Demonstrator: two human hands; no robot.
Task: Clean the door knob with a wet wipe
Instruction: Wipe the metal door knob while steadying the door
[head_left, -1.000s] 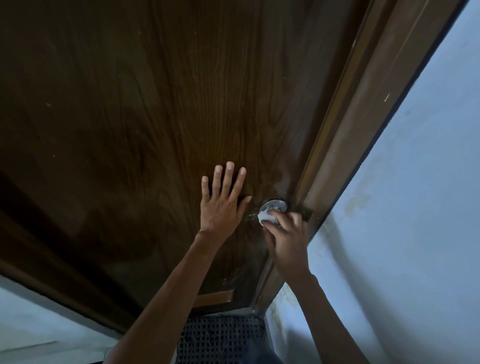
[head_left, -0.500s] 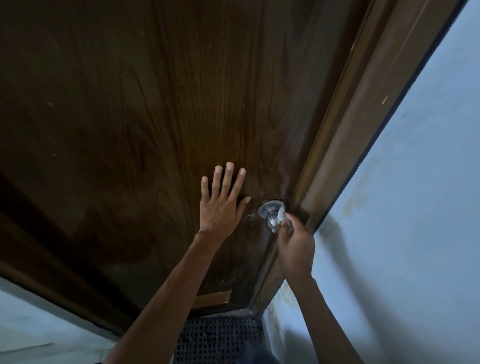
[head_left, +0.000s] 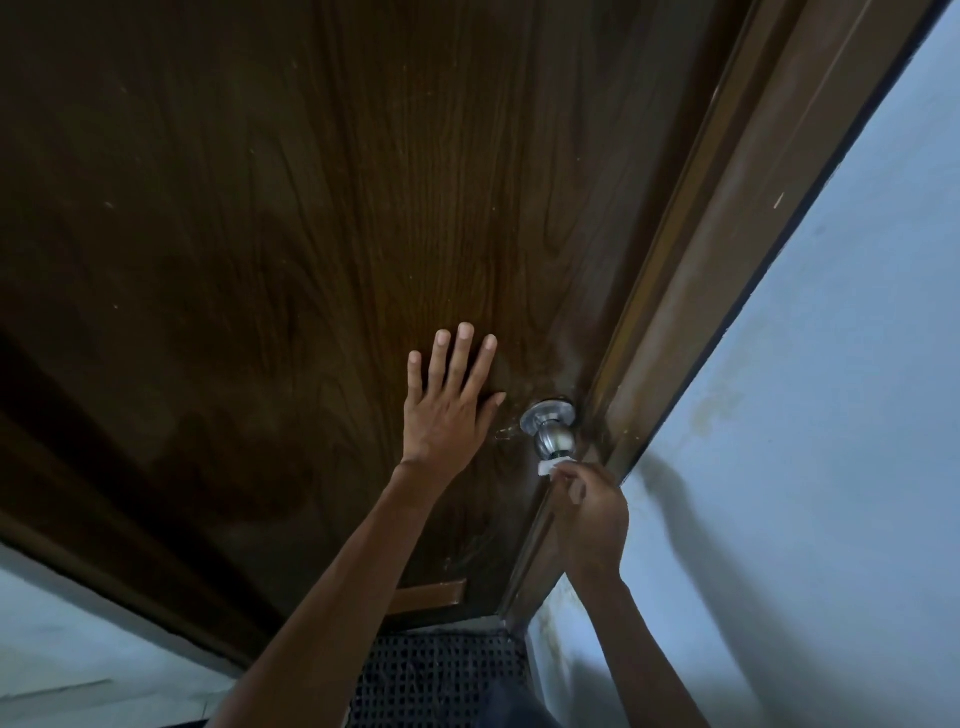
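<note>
A round silver door knob (head_left: 555, 437) sticks out of the dark wooden door (head_left: 311, 234) near its right edge. My right hand (head_left: 589, 512) is just below the knob, fingers pinched on a small white wet wipe (head_left: 550, 466) that touches the knob's near end. The rest of the knob and its round base plate are uncovered. My left hand (head_left: 449, 405) lies flat on the door to the left of the knob, fingers spread, holding nothing.
A brown door frame (head_left: 727, 249) runs along the door's right edge, with a pale blue wall (head_left: 831, 441) beyond it. A dark perforated mat (head_left: 441, 675) lies on the floor below the door. Another pale wall (head_left: 78, 649) shows at lower left.
My right hand has slid off the knob toward me with the wipe, uncovering the knob; only the wipe's tip still touches its end. My left hand has stayed flat on the door.
</note>
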